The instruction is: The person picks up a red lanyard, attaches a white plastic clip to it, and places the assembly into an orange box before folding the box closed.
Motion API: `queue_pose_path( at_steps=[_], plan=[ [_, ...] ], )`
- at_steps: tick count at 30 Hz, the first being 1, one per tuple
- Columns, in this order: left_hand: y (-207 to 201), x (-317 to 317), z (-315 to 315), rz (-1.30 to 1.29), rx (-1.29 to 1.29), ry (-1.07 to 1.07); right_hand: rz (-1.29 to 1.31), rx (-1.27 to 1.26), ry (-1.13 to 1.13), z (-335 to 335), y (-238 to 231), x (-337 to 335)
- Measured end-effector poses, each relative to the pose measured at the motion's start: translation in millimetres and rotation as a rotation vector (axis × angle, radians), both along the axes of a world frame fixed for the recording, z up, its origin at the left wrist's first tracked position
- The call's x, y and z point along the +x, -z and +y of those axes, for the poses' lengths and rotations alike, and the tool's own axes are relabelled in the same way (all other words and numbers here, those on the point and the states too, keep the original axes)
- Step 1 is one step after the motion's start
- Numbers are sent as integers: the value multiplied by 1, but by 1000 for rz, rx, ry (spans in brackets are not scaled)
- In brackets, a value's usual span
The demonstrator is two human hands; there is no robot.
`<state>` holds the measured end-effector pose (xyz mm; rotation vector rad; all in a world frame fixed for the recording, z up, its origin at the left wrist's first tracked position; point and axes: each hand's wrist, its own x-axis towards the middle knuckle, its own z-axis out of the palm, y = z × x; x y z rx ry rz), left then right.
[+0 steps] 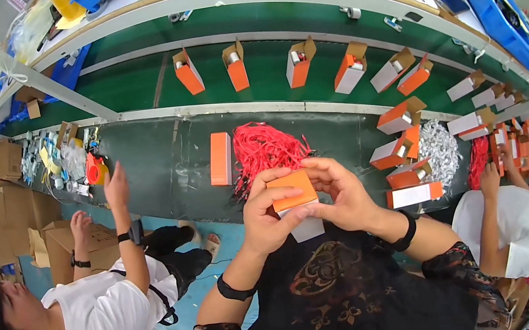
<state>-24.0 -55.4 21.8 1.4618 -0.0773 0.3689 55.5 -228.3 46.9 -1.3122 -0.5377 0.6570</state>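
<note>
Orange-and-white box between left hand and right hand.

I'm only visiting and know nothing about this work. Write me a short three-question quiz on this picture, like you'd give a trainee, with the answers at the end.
1. True or false: the person's left hand and right hand are both on the orange-topped box.
2. Fill in the colour: the pile of shredded strands just beyond the person's hands is ____.
3. Multiple choice: where is the heap of silvery strands?
A) To the left of the pile in question 2
B) To the right of that pile
C) Up on the top shelf

Key: 1. True. 2. Red. 3. B.
</note>
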Motion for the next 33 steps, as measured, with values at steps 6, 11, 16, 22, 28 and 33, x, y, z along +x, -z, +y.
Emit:
queue_pose_path(
  at_steps=[6, 11, 16, 22, 28, 33],
  plan=[
    [6, -6, 20, 14, 37, -28, -217, -278, 0, 19, -15, 6],
    [3, -10, 24, 69, -32, -93, -320, -399, -18, 33, -23, 7],
    [13, -17, 30, 148, -143, -109, -409, -435, 8, 48, -30, 0],
    [21, -17, 36, 66, -149, -199, -414, -457, 35, 58, -26, -2],
    [23, -16, 51, -86, 165, -196, -384, -421, 59, 60, -13, -1],
    [21, -17, 58, -125, 275, -148, -105, -252, -118, 58, -1, 8]
  ],
)
